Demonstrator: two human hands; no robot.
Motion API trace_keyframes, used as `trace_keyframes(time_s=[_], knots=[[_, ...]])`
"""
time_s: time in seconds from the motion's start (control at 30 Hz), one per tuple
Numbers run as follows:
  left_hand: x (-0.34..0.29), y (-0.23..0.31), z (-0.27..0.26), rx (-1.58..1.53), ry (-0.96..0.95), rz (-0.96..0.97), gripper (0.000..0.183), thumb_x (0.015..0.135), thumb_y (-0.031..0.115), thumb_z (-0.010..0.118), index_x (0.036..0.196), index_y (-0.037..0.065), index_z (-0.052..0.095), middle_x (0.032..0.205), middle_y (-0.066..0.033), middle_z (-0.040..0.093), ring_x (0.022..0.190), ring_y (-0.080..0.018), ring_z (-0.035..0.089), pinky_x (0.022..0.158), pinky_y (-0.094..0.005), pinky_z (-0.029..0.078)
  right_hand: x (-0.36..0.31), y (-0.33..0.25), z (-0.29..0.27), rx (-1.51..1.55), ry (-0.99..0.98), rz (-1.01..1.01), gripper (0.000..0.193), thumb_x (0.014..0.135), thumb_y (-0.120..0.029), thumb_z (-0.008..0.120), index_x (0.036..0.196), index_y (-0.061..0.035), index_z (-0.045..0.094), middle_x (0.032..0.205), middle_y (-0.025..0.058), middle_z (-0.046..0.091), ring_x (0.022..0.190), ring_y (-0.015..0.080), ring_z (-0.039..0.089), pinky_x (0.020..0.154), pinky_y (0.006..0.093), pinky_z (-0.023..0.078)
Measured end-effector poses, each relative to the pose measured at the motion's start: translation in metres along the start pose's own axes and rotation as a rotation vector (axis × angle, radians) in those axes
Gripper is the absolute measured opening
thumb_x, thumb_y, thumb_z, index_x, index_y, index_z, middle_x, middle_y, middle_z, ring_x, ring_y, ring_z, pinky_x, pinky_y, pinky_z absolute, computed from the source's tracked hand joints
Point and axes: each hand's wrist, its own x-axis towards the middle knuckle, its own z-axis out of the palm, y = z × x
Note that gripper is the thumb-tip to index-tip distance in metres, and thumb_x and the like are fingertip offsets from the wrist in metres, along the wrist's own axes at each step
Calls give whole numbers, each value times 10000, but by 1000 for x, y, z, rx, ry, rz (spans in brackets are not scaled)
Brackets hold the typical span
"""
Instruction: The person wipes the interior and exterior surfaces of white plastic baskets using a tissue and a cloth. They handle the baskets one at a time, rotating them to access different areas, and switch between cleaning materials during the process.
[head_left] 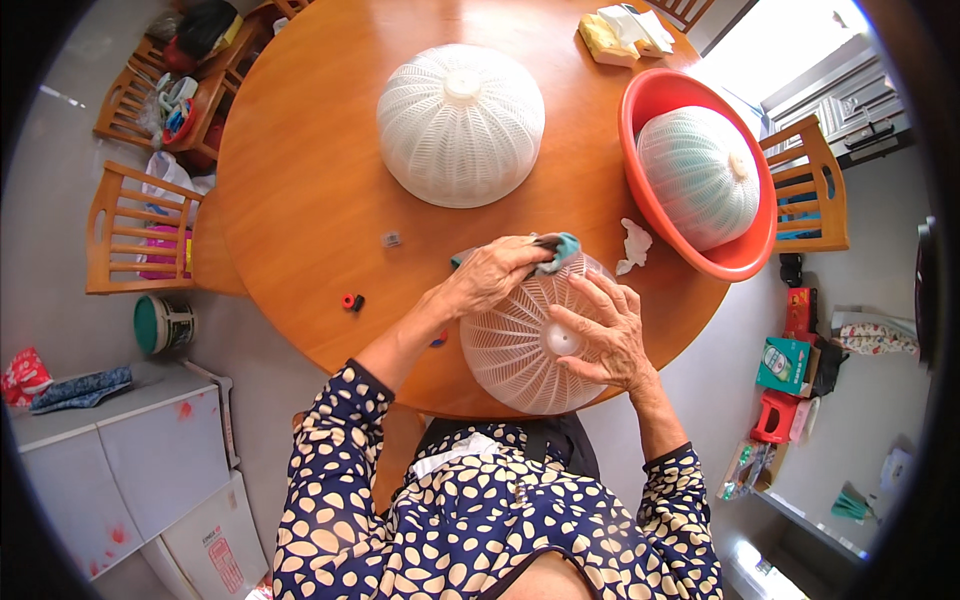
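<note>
At the near edge of the round table, a white plastic mesh dome cover [505,345] sits with its round knob up. My left hand [490,275] is closed on a teal and dark cloth [563,250], pressed against the far side of this dome. My right hand [610,335] lies over the dome's right side next to the knob, its fingers spread and bent over the mesh. A second white dome cover [460,125] stands farther back on the table. A third, pale-green dome cover [698,178] leans inside a red basin [640,90] at the right.
The wooden table [300,190] also bears a crumpled tissue [634,246], a small red and black item [352,302], a small clear piece [390,239] and a yellow tissue pack [606,40]. Wooden chairs [822,185] stand around it. A green-lidded bucket [165,324] is on the floor at left.
</note>
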Motion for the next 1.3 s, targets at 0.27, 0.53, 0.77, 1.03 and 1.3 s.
trace_keyframes(time_s=[0.27, 0.53, 0.77, 1.03, 1.3], knots=[[34, -39, 6, -404, -162, -295, 262, 997, 108, 445, 1178, -15, 590, 1062, -26, 614, 958, -101, 547, 869, -242, 453, 2, -2, 0, -16, 2, 16, 559, 698, -515, 688, 1214, -307, 640, 1425, 51, 458, 1299, 267, 416, 1022, 438, 289], [-35, 0, 1, -178, 132, -138, 259, 855, -12, 561, 1096, 42, 636, 1221, -111, 596, 1155, -307, 531, 999, -384, 435, 0, -7, -2, -43, 17, 21, 552, 711, -532, 670, 1214, -305, 639, 1422, 50, 460, 1294, 266, 421, 1023, 432, 289], [-80, 76, 3, 162, 135, 104, 255, 891, -19, 483, 1098, 37, 621, 1237, -53, 599, 1151, -265, 544, 1000, -366, 447, 0, -12, -2, -35, 32, 21, 583, 708, -549, 666, 1223, -278, 631, 1421, 56, 456, 1299, 270, 413, 1031, 445, 273], [-84, 90, -9, -1435, 366, -285, 414, 995, 99, 447, 1394, 36, 361, 1259, -88, 556, 1101, -151, 583, 961, -304, 484, 3, -23, -23, 84, 113, 97, 841, 734, -610, 625, 1363, -74, 471, 1431, 155, 410, 1336, 344, 352, 1085, 474, 238], [-51, 138, 22, -1436, 474, -209, 407, 1009, 162, 423, 1393, 48, 350, 1325, -96, 508, 1172, -174, 542, 1007, -333, 452, 1, -91, 0, 1123, 358, 361, 459, 881, -139, 640, 1289, 22, 505, 1225, 79, 589, 1079, 133, 566, 926, 288, 457]])
